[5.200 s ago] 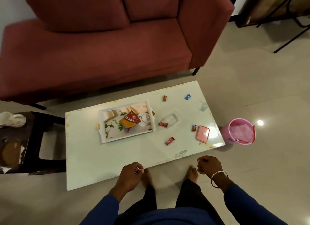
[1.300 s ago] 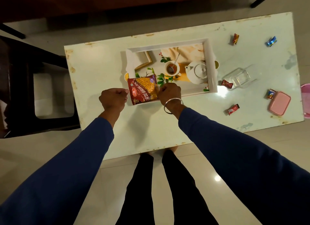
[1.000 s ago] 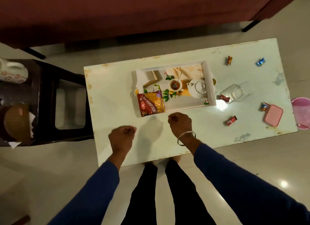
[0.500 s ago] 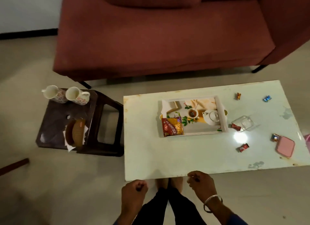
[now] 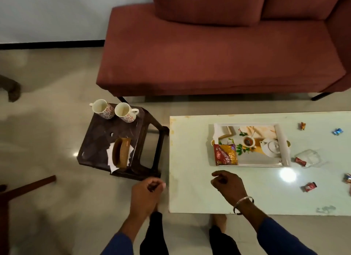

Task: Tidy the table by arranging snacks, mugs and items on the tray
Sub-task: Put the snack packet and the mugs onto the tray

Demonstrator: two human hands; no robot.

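A white tray (image 5: pixel 283 140) with a printed tea picture lies on the pale table (image 5: pixel 190 188). A red and yellow snack packet (image 5: pixel 226 154) rests on the tray's left end. Two floral mugs (image 5: pixel 102 108) (image 5: pixel 125 112) stand on the dark side stool (image 5: pixel 95 146), beside a wooden napkin holder (image 5: pixel 120 154). Wrapped candies (image 5: pixel 310 186) (image 5: pixel 300 161) (image 5: pixel 302 126) (image 5: pixel 337 131) are scattered on the table's right side. My left hand (image 5: pixel 146 194) is curled over the floor between stool and table, holding nothing. My right hand (image 5: pixel 228 184) is loosely curled above the table, below the packet.
A clear plastic container (image 5: pixel 311 157) lies right of the tray. A red sofa (image 5: pixel 209 55) stands behind the table and stool. A dark wooden piece (image 5: pixel 28 186) sticks out at the left floor. A lamp glare (image 5: pixel 288 175) shines on the tabletop.
My right hand let go of the snack packet on the tray and both hands drew back. The view swung left, bringing the stool with the mugs into sight.
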